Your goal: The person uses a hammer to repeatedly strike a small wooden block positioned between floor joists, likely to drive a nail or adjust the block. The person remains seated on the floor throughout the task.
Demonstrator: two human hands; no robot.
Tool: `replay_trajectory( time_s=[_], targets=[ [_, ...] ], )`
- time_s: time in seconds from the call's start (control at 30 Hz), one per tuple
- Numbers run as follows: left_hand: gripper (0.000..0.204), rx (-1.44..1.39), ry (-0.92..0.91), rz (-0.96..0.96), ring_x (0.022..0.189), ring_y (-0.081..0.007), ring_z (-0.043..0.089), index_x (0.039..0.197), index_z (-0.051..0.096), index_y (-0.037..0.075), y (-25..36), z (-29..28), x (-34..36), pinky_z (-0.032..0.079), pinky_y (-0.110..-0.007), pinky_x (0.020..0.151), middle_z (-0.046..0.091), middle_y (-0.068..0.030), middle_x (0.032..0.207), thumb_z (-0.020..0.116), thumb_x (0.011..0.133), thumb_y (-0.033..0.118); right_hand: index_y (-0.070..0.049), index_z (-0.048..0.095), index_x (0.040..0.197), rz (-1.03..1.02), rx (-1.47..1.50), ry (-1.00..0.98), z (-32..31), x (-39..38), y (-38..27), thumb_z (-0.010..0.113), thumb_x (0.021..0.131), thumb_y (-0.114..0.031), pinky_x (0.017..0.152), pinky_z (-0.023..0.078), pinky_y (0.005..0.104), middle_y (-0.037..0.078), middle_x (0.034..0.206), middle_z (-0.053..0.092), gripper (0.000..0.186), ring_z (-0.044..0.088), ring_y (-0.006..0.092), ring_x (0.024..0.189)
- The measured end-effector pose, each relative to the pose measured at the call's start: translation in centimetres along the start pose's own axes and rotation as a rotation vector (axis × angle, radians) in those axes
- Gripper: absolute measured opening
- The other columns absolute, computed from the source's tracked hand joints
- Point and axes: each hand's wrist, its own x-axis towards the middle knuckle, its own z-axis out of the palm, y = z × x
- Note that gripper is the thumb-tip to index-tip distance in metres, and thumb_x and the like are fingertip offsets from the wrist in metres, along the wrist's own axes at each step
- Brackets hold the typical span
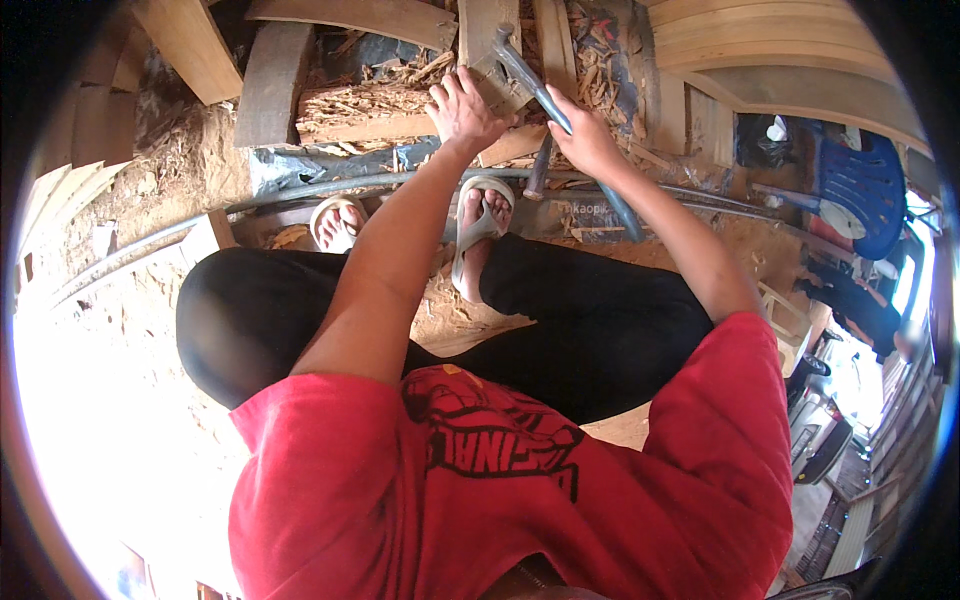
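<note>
I sit low on the ground with my feet in pale sandals (478, 225). My left hand (462, 106) presses on a pale wooden block (487, 40) that stands among wood chips. My right hand (586, 138) grips the long grey metal handle of a hammer-like tool (528, 78). The tool's head rests against the top of the block, just right of my left hand. The handle's free end slants down past my right wrist toward my knee. A dark stick (539, 168) pokes down between my hands.
Planks and offcuts (272, 80) lie around a heap of shavings (365, 100). Grey pipes (300, 195) curve across the dirt before my feet. Curved boards (770, 45) are stacked at upper right, beside a blue plastic chair (860, 190). A motorbike (825, 430) stands at far right.
</note>
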Motion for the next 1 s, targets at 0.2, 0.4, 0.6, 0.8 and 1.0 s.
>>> replay_trajectory(
  time_s=[0.2, 0.4, 0.6, 0.8, 1.0],
  targets=[
    [0.143, 0.035, -0.022, 0.015, 0.152, -0.0419, 0.036, 0.172, 0.023, 0.008, -0.3, 0.3, 0.6, 0.036, -0.064, 0.119, 0.04, -0.0177, 0.161, 0.094, 0.067, 0.074, -0.017, 0.045, 0.169, -0.059, -0.039, -0.034, 0.3, -1.7, 2.2, 0.07, 0.104, -0.014, 0.076, 0.059, 0.0483, 0.028, 0.089, 0.072, 0.07, 0.075, 0.0385, 0.075],
    [0.144, 0.058, -0.061, 0.035, 0.155, -0.0405, 0.033, 0.172, 0.023, 0.01, -0.4, -0.2, 1.1, 0.034, -0.067, 0.122, 0.038, -0.0161, 0.165, 0.095, 0.066, 0.074, -0.023, 0.045, 0.17, 0.067, 0.043, -0.038, -0.4, -1.3, 2.4, 0.067, 0.104, -0.016, 0.077, 0.059, 0.049, 0.025, 0.09, 0.075, 0.07, 0.074, 0.0364, 0.076],
    [0.14, 0.066, -0.09, 0.05, 0.155, -0.0422, 0.034, 0.171, 0.024, 0.012, -0.5, -0.6, 1.4, 0.035, -0.067, 0.121, 0.04, -0.0168, 0.164, 0.096, 0.066, 0.071, -0.022, 0.046, 0.169, -0.03, -0.127, -0.057, -1.6, -1.6, 2.2, 0.066, 0.106, -0.017, 0.08, 0.061, 0.0506, 0.025, 0.092, 0.076, 0.067, 0.077, 0.0391, 0.082],
    [0.144, 0.077, -0.142, 0.056, 0.158, -0.0431, 0.032, 0.175, 0.017, 0.009, -0.5, -0.6, 1.7, 0.032, -0.068, 0.125, 0.038, -0.0164, 0.165, 0.093, 0.07, 0.071, -0.013, 0.044, 0.169, 0.053, -0.102, -0.025, -0.2, -1.1, 1.9, 0.065, 0.109, -0.02, 0.071, 0.059, 0.0461, 0.023, 0.095, 0.075, 0.064, 0.073, 0.0333, 0.073],
    [0.143, 0.073, -0.094, 0.088, 0.153, -0.0459, 0.036, 0.172, 0.022, 0.007, -0.5, -0.5, 1.6, 0.035, -0.063, 0.124, 0.04, -0.0199, 0.163, 0.095, 0.068, 0.071, -0.013, 0.042, 0.169, 0.503, 0.493, -0.192, -1.7, -0.3, 1.1, 0.065, 0.112, -0.026, 0.046, 0.041, 0.0295, -0.001, 0.082, 0.058, 0.063, 0.049, 0.0097, 0.055]
  ],
)
